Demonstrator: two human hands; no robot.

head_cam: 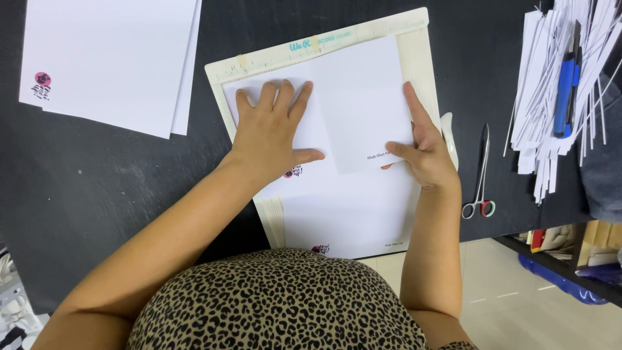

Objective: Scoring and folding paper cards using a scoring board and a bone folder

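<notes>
On the cream scoring board (414, 48) our left hand (272, 133) lies flat, fingers spread, pressing the left half of a folded white paper sheet (363, 97). Our right hand (424, 152) pinches the sheet's lower right edge between thumb and curled fingers, the forefinger stretched along its side. Under it more white sheets (350, 214) reach toward us; small printed marks on them are too fine to make out, and our palms hide part of the fold. Beside the right hand something pale (449, 139) peeks out, mostly hidden. Further right lie slim metal scissors (481, 175) with ringed handles, then a heap of thin white paper strips (551, 84) with a blue pen (565, 91), cut off by the frame. Far left sits a stack of white sheets (110, 58). All rests on a matt black tabletop (97, 188); pale floor tiles (512, 298) show beyond its edge.
</notes>
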